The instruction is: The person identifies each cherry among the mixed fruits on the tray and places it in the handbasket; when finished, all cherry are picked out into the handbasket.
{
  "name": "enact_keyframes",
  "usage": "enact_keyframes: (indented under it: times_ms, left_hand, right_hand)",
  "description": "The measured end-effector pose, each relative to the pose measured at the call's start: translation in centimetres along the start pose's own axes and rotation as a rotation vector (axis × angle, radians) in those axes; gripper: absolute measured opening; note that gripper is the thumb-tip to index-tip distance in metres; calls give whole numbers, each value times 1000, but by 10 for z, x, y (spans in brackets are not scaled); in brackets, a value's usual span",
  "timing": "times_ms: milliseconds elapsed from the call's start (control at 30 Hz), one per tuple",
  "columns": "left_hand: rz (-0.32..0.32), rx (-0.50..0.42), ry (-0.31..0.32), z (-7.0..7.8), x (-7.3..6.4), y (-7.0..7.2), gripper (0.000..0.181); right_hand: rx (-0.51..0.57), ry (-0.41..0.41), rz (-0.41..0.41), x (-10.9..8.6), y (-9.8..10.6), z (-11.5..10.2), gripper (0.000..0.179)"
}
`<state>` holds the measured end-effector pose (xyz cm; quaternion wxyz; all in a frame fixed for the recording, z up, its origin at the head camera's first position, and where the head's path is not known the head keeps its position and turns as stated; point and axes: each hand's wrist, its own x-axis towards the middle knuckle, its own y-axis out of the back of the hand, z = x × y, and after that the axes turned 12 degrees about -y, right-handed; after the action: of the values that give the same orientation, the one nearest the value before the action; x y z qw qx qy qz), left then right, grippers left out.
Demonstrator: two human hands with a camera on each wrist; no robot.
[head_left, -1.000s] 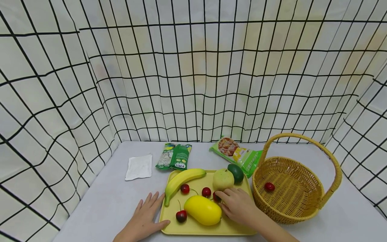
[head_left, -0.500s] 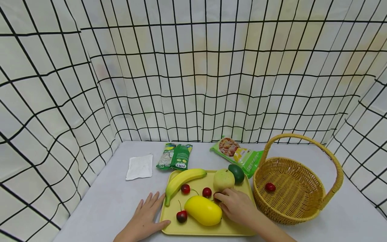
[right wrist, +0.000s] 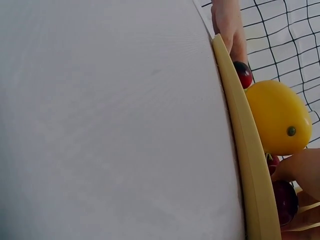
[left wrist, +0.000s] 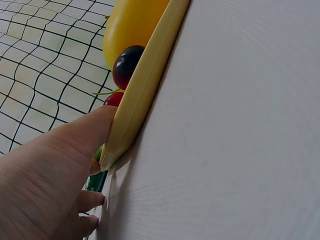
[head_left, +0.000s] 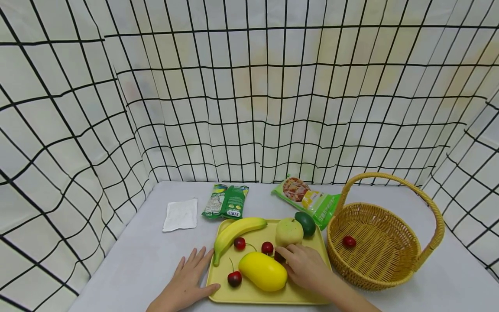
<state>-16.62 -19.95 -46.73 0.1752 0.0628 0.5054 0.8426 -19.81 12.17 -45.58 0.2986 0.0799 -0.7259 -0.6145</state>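
Right hand [head_left: 308, 268] edges further over the dark cherry [head_left: 279, 257], pinching it; left hand [head_left: 186, 277], fingers spread, touches the tray [head_left: 234, 296].

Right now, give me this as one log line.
right hand: pinches dark cherry | left hand: thumb on yellow tray | wicker basket: red fruit inside

A round, glossy, dark purple-red cherry [right wrist: 286, 202] is pinched between the thumb and fingers of the right hand [head_left: 308, 266], which hide part of it. It is within the rim of a shallow, rectangular, pale-yellow tray [head_left: 249, 297], slightly right of the tray's middle; whether it touches the tray's floor cannot be made out. The tray lies flat, smooth, with rounded corners and a low raised edge. At its near-left corner, the spread left hand [head_left: 185, 279] touches that edge with the thumb.
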Motion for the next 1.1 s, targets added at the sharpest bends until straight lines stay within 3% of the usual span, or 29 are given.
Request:
enact_keyframes:
  times_ms: [233,467,833,1100]
  left_hand:
    - [4,5,-5,-1,-1,0,99]
    - [11,1,-7,0,0,0,99]
    - [4,11,-3,-1,1,-1,100]
    - [1,2,7,-1,1,-1,100]
  right_hand:
    - [-19,-21,-30,1,1,-1,33]
    - [-15,-9,-11,1,2,-1,27]
    - [10,13,117,-2,8,2,31]
    - [72,29,158,-1,13,5,27]
